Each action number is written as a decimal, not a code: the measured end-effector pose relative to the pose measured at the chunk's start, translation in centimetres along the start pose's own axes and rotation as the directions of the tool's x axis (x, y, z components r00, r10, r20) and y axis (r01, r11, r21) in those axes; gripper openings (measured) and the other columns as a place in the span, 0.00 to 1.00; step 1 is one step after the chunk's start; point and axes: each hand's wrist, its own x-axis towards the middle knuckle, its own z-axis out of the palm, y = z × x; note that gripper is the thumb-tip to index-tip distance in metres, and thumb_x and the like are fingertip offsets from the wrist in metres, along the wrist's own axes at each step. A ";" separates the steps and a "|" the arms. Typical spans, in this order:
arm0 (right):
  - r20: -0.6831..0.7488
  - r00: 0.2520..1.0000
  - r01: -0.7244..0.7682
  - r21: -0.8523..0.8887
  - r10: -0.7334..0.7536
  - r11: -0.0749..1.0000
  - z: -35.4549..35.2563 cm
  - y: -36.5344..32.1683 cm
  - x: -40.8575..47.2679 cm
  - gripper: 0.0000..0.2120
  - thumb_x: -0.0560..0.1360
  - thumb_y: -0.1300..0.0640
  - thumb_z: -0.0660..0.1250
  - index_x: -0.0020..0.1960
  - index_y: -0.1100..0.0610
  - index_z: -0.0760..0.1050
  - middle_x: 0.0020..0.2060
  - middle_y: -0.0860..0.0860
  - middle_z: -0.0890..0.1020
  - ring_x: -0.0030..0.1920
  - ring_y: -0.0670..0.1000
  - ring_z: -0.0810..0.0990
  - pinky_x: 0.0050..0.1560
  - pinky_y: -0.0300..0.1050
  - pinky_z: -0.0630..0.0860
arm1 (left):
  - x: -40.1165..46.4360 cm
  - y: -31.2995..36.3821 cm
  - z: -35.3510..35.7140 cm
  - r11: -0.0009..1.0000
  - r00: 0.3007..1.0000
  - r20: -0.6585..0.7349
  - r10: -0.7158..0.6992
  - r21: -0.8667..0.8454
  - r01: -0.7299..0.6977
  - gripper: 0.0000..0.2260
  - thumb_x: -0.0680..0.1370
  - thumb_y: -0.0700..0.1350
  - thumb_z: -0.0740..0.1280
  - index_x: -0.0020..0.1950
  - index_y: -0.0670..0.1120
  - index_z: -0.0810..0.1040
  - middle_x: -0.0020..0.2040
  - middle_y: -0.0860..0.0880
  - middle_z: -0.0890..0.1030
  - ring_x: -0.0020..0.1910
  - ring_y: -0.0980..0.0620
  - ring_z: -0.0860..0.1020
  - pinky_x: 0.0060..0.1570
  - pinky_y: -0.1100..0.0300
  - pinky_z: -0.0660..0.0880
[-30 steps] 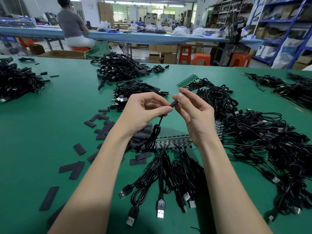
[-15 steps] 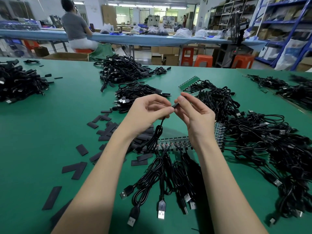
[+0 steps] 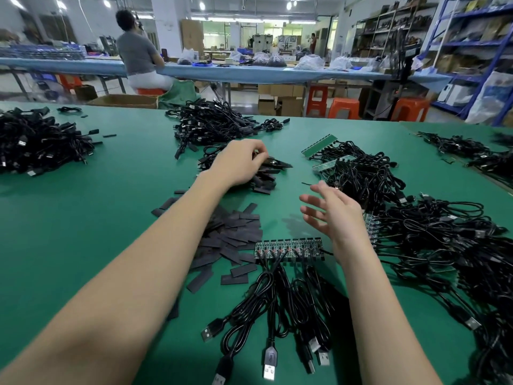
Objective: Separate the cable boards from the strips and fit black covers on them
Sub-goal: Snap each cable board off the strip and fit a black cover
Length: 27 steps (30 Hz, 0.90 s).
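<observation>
Clearly the job is only partly done: the strip of cable boards (image 3: 288, 248) in the middle of the green table (image 3: 83, 218) has a full row of small boards joined edge to edge, each with a glossy black cable running toward the person and ending in a metal-tipped plug. Just left of the strip lies a loose heap of black covers (image 3: 230, 234), flat, matte, rectangular sleeves, many unused. Beyond the strip, the left hand (image 3: 238, 162) rests curled on a small pile of cables (image 3: 266, 173) that look already sleeved; whether it pinches one I cannot tell. The right hand (image 3: 330, 212) hovers just above the strip's right end, fingers spread and holding nothing. Right of the strip sprawls a large tangle of cables (image 3: 361, 173) with bare green strips (image 3: 319, 145) poking out, so much work likely remains.
</observation>
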 end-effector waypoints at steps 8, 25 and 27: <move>0.057 0.998 -0.010 -0.119 0.017 0.993 0.4 0.6 0.1 0.10 0.81 0.50 0.66 0.53 0.56 0.81 0.42 0.50 0.88 0.38 0.49 0.85 0.39 0.39 0.83 | 4.3 -4.4 1.2 0.805 0.984 0.003 0.176 0.575 -0.145 0.11 0.84 0.46 0.60 0.60 0.50 0.80 0.60 0.45 0.77 0.63 0.42 0.69 0.60 0.48 0.65; 0.100 0.984 0.070 -0.979 0.147 0.193 -1.6 -2.2 -0.4 0.14 0.79 0.46 0.65 0.58 0.50 0.83 0.55 0.54 0.83 0.51 0.54 0.73 0.53 0.47 0.73 | 2.3 -6.2 2.8 0.926 0.981 0.193 -0.033 0.374 -0.043 0.10 0.83 0.46 0.61 0.59 0.40 0.69 0.60 0.39 0.71 0.61 0.39 0.69 0.61 0.46 0.70; 0.110 0.978 0.078 -0.981 0.180 0.175 -1.6 -2.7 -0.7 0.14 0.79 0.47 0.64 0.59 0.50 0.83 0.53 0.54 0.83 0.50 0.54 0.76 0.51 0.45 0.74 | 1.9 -5.5 2.9 0.922 0.983 0.182 -0.031 0.384 -0.042 0.11 0.82 0.49 0.62 0.57 0.42 0.70 0.59 0.41 0.72 0.60 0.40 0.70 0.58 0.46 0.72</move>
